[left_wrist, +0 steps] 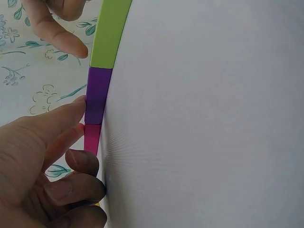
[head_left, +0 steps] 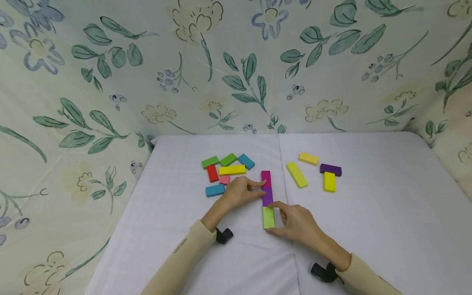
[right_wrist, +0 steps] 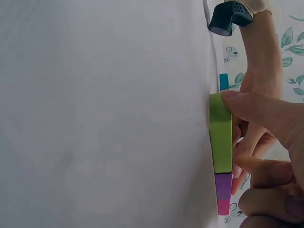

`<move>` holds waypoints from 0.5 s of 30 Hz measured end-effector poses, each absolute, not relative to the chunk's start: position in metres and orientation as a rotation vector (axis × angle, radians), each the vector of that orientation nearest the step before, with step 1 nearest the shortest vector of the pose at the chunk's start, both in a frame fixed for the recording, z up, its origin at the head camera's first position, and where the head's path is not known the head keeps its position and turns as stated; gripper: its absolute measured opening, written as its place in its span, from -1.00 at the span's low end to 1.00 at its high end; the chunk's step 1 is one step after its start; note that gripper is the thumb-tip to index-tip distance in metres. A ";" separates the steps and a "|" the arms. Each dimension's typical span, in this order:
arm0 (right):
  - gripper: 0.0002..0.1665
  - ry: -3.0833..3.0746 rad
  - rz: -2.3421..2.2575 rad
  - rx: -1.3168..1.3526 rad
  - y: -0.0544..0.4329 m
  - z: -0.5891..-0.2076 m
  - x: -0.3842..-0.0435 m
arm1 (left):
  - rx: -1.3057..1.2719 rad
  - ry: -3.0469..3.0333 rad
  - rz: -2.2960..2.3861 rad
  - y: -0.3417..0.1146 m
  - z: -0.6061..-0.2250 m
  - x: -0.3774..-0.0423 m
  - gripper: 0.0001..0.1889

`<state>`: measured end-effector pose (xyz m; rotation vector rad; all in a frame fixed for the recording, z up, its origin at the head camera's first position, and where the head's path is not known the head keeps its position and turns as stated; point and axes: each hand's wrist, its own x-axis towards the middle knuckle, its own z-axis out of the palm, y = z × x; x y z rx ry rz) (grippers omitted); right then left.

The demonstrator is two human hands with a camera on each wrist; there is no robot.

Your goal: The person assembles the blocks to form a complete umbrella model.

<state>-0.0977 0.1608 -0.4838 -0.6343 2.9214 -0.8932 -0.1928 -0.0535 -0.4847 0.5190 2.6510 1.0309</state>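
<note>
A straight row on the white cloth joins a magenta block [head_left: 266, 176], a purple block [head_left: 268, 198] and a light green block [head_left: 268, 218], end to end. My left hand [head_left: 239, 191] reaches in from the left, with thumb and index fingertips touching the purple and magenta blocks near their joint. In the left wrist view, its other fingers are bent. My right hand [head_left: 296, 221] pinches the light green block lengthwise, thumb at the near end and index finger by the purple joint. In the right wrist view, the thumb rests on one end of the light green block [right_wrist: 221, 133].
Left of the row lie several loose blocks, among them a red block [head_left: 212, 173], a long yellow block [head_left: 232, 170] and a blue block [head_left: 215, 190]. To the right are a yellow-green block [head_left: 296, 175] and a dark purple block [head_left: 330, 169]. Floral fabric [head_left: 206, 102] hangs behind.
</note>
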 end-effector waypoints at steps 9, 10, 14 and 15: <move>-0.29 2.841 -0.879 -0.685 0.166 -0.482 -0.098 | 0.519 2.643 1.017 -0.054 -0.484 -0.194 -0.54; -0.29 2.839 -0.875 -0.686 0.166 -0.482 -0.098 | 0.521 2.639 1.018 -0.054 -0.484 -0.194 -0.54; -0.29 2.849 -0.811 -0.708 0.167 -0.483 -0.096 | 0.538 2.637 1.018 -0.054 -0.485 -0.194 -0.54; -0.30 2.856 -0.788 -0.717 0.166 -0.482 -0.095 | 0.539 2.638 1.015 -0.054 -0.485 -0.194 -0.54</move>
